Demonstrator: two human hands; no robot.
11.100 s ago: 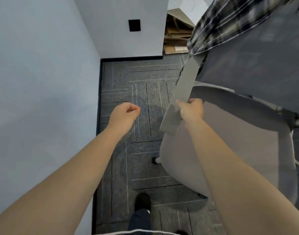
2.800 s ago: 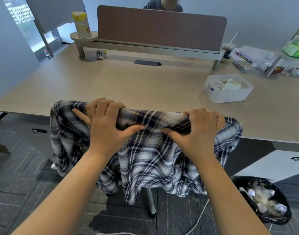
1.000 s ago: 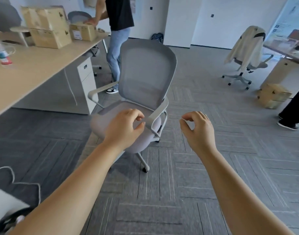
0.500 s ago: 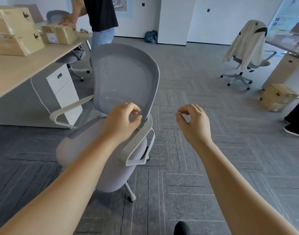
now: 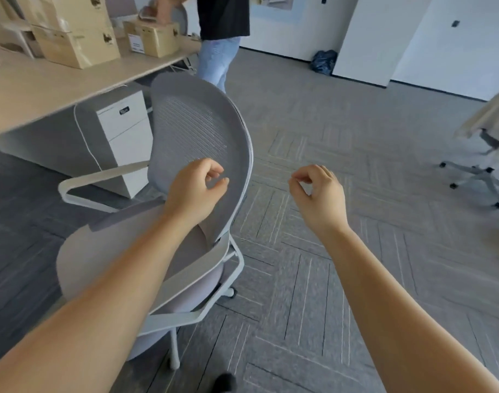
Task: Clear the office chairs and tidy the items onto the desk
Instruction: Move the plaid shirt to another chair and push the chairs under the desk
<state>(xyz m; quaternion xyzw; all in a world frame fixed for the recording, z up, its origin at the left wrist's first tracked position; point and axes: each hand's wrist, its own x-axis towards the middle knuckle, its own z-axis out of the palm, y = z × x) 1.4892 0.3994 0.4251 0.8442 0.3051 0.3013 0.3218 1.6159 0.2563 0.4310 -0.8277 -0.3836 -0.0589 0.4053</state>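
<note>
1. An office: a long, light wood table [image 5: 81, 80] carries brown cardboard boxes [image 5: 75, 38].
2. A grey mesh-backed swivel chair with white armrests [image 5: 197, 131] stands beside a white drawer pedestal [image 5: 123, 129].
3. Grey patterned carpet tiles [image 5: 341, 222] cover the floor; another wheeled chair [image 5: 480, 171] stands at far right.

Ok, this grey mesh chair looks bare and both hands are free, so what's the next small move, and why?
Probably turn right and walk toward the draped office chair at the frame's right edge. The grey mesh chair shows nothing on its seat or back, and the left hand and right hand hang loosely curled, holding nothing. A beige cloth covers that far chair.
</note>
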